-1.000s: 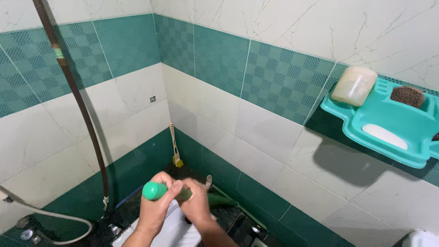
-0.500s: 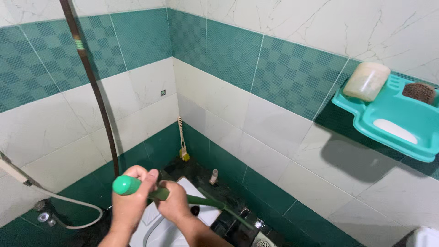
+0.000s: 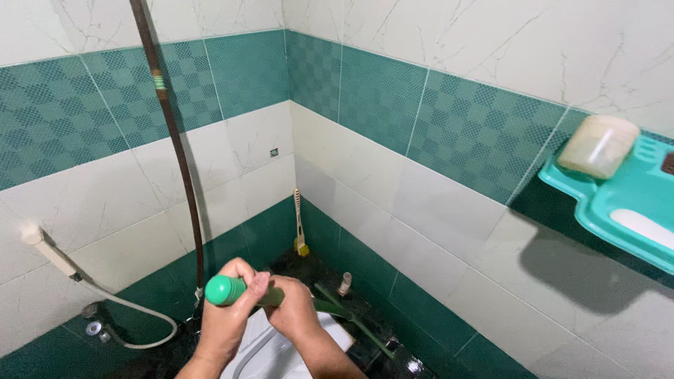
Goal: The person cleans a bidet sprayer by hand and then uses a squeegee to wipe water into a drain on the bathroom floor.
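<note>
Both hands, left hand [image 3: 228, 319] and right hand [image 3: 295, 316], clench the green brush handle [image 3: 226, 290] over the white toilet bowl [image 3: 270, 354], mid-scrub; next push probably calls for steady downward pressure.

No packages, labels, signs or screens anywhere in view

A green-handled brush [image 3: 232, 291], its round end leftward, lies nearly level above the white toilet bowl [image 3: 270, 351].
</note>
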